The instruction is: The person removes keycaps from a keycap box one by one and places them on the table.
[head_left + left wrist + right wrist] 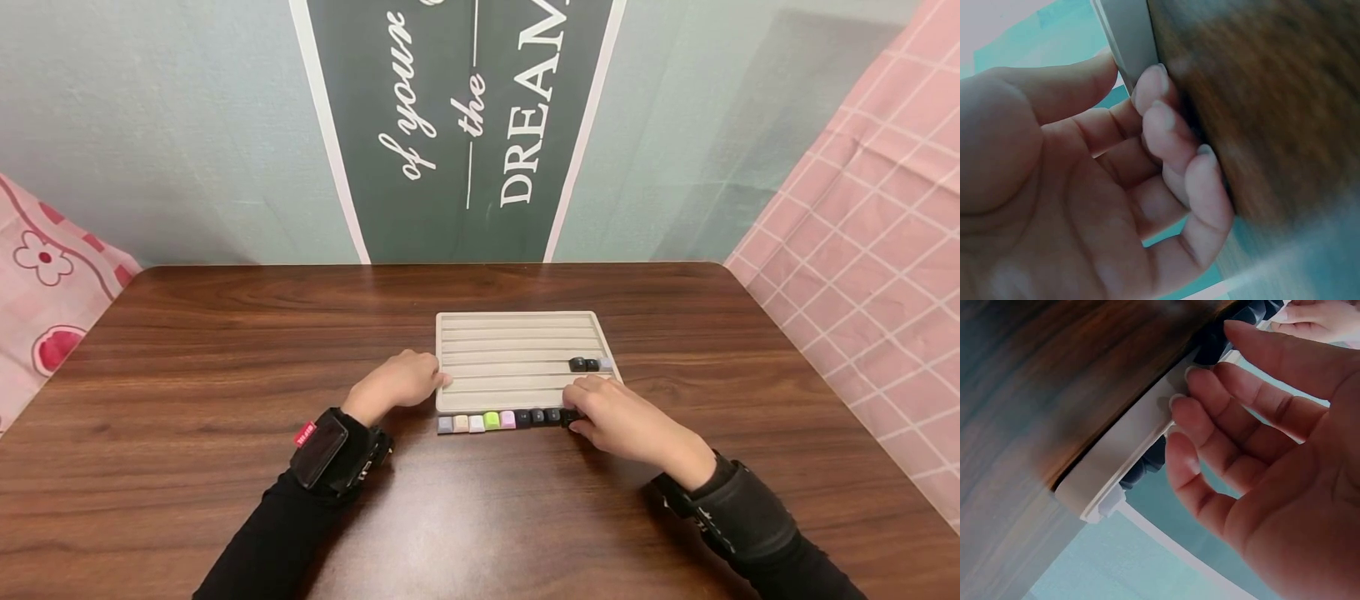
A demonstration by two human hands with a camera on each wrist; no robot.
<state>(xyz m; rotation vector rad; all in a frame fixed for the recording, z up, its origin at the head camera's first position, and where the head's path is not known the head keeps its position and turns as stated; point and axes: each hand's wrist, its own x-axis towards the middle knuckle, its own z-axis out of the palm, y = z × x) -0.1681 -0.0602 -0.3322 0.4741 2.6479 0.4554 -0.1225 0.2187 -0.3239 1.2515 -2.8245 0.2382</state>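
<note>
A cream tray (517, 330) with several ridged rows lies on the table. My left hand (401, 382) grips its left edge, thumb over the rim; in the left wrist view the fingers curl beside the tray's side wall (1129, 37). Along the tray's near edge runs a row of keycaps: grey, beige, white, lime green (491, 420), pink (507, 419) and several black. At the right end of this row, my right hand (630, 421) pinches a black keycap (1211, 345) between thumb and index finger, partly hiding it.
Inside the tray at the right, two black keycaps (584, 365) and a grey keycap (605, 364) sit side by side. The brown wooden table (225, 350) meets a lettered cloth backdrop (450, 225) behind. Pink cloths (885, 208) hang at both sides.
</note>
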